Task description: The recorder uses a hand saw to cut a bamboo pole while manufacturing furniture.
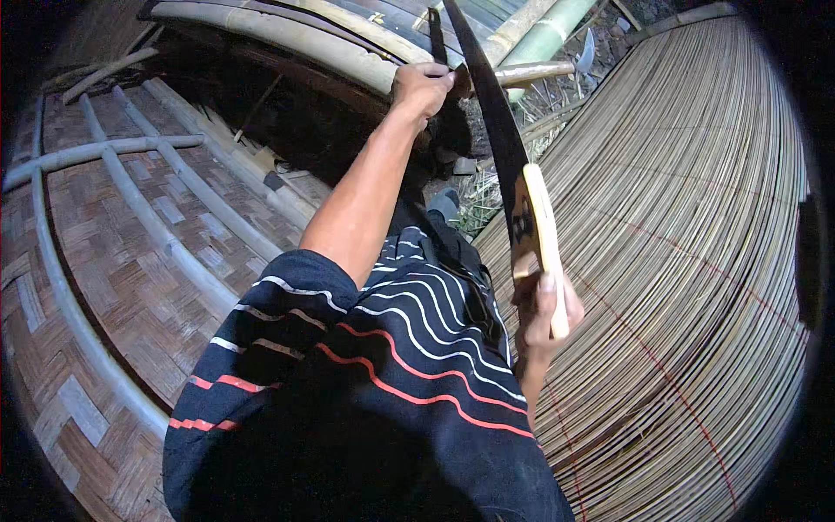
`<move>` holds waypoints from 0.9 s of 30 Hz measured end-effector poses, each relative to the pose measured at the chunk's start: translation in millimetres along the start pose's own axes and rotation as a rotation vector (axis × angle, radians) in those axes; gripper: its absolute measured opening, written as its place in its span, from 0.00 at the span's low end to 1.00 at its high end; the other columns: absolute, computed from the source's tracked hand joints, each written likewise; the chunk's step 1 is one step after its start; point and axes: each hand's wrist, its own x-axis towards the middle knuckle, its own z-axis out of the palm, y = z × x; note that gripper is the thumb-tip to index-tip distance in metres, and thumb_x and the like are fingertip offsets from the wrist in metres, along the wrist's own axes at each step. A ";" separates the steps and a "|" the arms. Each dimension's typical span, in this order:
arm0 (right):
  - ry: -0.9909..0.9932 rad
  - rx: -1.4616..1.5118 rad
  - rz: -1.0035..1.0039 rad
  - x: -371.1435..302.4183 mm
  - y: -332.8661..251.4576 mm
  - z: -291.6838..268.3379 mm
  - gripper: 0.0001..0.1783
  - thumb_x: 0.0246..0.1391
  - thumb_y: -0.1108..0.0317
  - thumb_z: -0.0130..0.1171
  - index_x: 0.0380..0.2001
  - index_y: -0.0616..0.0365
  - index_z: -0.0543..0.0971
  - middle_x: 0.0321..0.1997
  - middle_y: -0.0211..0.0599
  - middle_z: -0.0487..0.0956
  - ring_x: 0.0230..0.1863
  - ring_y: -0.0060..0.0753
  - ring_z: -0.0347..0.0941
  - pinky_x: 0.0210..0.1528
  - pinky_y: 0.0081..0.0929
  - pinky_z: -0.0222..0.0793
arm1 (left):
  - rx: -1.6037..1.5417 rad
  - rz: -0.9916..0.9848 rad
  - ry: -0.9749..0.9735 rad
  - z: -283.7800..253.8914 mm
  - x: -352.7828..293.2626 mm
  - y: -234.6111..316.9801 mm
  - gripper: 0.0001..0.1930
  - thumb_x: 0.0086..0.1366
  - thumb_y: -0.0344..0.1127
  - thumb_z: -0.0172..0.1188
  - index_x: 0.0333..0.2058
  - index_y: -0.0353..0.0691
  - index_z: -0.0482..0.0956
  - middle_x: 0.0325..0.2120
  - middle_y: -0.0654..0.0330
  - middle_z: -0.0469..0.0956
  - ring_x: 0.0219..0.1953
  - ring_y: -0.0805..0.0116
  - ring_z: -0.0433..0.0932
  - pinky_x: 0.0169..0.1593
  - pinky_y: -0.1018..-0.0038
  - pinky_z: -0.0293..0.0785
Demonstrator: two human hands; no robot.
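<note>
Handsaw point(496, 113) held aloft in right hand point(536, 324)

Seen right of centre, in front of the striped clothing point(417, 317) and beside the reed mat point(696, 183), with blade slanting up past the bamboo poles point(287, 36) and out of view at the top. Grasped low on the pale-edged handle point(545, 235), with right-hand fingers wrapped around it. Probably light enough for one hand; likely stiff along the blade's depth yet thin and springy sideways, so apt to bend or bind if twisted. Best taken by the handle, clear of both blade edges. Teeth too fine to make out. At the poles, left hand point(422, 90) with curled fingers, next to a dark strip point(437, 36); cannot tell whether grasping or merely touching it.
</note>
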 end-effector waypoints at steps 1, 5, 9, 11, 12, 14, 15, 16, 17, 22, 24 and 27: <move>0.021 0.031 -0.080 -4.0 11.5 -5.3 0.17 0.64 0.64 0.55 0.27 0.67 0.79 0.17 0.30 0.73 0.19 0.20 0.69 0.23 0.24 0.61 | -0.040 -0.033 0.021 -1.5 -4.7 3.1 0.16 0.62 0.39 0.75 0.46 0.38 0.88 0.41 0.55 0.87 0.44 0.65 0.83 0.50 0.69 0.77; 0.077 -0.167 -0.101 -12.6 6.9 -14.8 0.18 0.63 0.61 0.56 0.27 0.67 0.80 0.16 0.31 0.72 0.19 0.21 0.68 0.23 0.24 0.59 | -0.072 -0.019 -0.042 -7.2 4.6 -5.1 0.13 0.64 0.36 0.72 0.46 0.39 0.88 0.37 0.56 0.87 0.41 0.68 0.83 0.47 0.71 0.77; 0.065 -0.066 0.006 -13.3 -15.3 -2.3 0.18 0.63 0.61 0.56 0.27 0.67 0.81 0.16 0.30 0.72 0.18 0.21 0.66 0.22 0.26 0.57 | -0.074 0.044 0.033 -2.7 16.1 -21.1 0.13 0.59 0.35 0.74 0.42 0.38 0.89 0.30 0.60 0.86 0.31 0.71 0.81 0.38 0.72 0.77; 0.031 -0.143 0.043 -10.6 -30.9 -6.1 0.18 0.62 0.61 0.57 0.29 0.67 0.83 0.16 0.31 0.73 0.17 0.24 0.68 0.22 0.26 0.59 | -0.089 -0.014 -0.021 -4.0 20.3 -21.6 0.14 0.60 0.35 0.73 0.44 0.38 0.89 0.30 0.59 0.87 0.32 0.70 0.82 0.39 0.72 0.78; 0.017 -0.189 0.048 -9.4 -36.3 -7.7 0.17 0.61 0.61 0.56 0.30 0.67 0.83 0.16 0.32 0.74 0.17 0.25 0.69 0.22 0.26 0.61 | -0.090 -0.019 -0.024 -2.1 18.2 -21.3 0.14 0.60 0.35 0.73 0.44 0.38 0.89 0.30 0.59 0.87 0.32 0.70 0.82 0.39 0.72 0.78; 0.021 -0.206 -0.006 -26.8 -35.7 -21.6 0.17 0.60 0.61 0.56 0.29 0.67 0.83 0.16 0.33 0.74 0.17 0.26 0.70 0.22 0.26 0.62 | -0.126 -0.072 0.014 3.8 14.6 -18.9 0.16 0.61 0.37 0.72 0.46 0.38 0.88 0.33 0.55 0.88 0.34 0.70 0.83 0.41 0.71 0.79; 0.023 -0.219 -0.058 -32.3 -37.6 -23.2 0.18 0.59 0.61 0.55 0.29 0.67 0.83 0.16 0.33 0.74 0.17 0.27 0.71 0.23 0.26 0.63 | -0.127 -0.073 0.009 5.4 14.3 -18.3 0.16 0.61 0.37 0.72 0.46 0.38 0.88 0.33 0.55 0.88 0.34 0.70 0.83 0.41 0.71 0.79; 0.026 -0.224 -0.056 -34.3 -38.6 -22.2 0.18 0.59 0.61 0.55 0.29 0.67 0.83 0.16 0.33 0.74 0.17 0.27 0.71 0.23 0.26 0.63 | -0.118 -0.044 -0.002 6.4 14.3 -17.5 0.17 0.61 0.38 0.72 0.46 0.37 0.88 0.34 0.54 0.88 0.34 0.70 0.84 0.41 0.71 0.79; 0.044 -0.258 -0.041 -36.6 -43.7 -17.5 0.18 0.58 0.61 0.55 0.28 0.68 0.82 0.16 0.34 0.75 0.17 0.28 0.72 0.23 0.26 0.64 | -0.107 -0.016 -0.008 4.9 12.2 -17.1 0.18 0.61 0.39 0.72 0.47 0.36 0.87 0.34 0.54 0.89 0.34 0.70 0.84 0.41 0.71 0.79; 0.062 -0.356 -0.093 -27.7 -43.4 -0.2 0.17 0.57 0.61 0.57 0.27 0.67 0.81 0.16 0.35 0.72 0.16 0.29 0.67 0.23 0.28 0.60 | -0.209 -0.115 -0.154 2.0 8.1 -8.0 0.19 0.61 0.28 0.69 0.51 0.29 0.83 0.27 0.60 0.83 0.27 0.77 0.77 0.30 0.76 0.73; 0.030 -0.333 -0.069 -31.0 -42.5 -4.8 0.18 0.57 0.60 0.57 0.29 0.68 0.82 0.17 0.37 0.73 0.18 0.28 0.69 0.24 0.29 0.62 | -0.406 -0.109 -0.093 7.3 9.8 -12.3 0.19 0.59 0.25 0.68 0.50 0.27 0.83 0.25 0.64 0.80 0.23 0.81 0.73 0.24 0.77 0.67; 0.090 -0.194 -0.146 -48.8 -33.8 -17.3 0.19 0.57 0.59 0.57 0.31 0.69 0.83 0.18 0.38 0.75 0.19 0.29 0.72 0.24 0.30 0.64 | -0.411 -0.050 -0.008 18.4 11.1 -8.4 0.12 0.54 0.21 0.62 0.38 0.25 0.84 0.17 0.66 0.75 0.15 0.80 0.68 0.17 0.76 0.58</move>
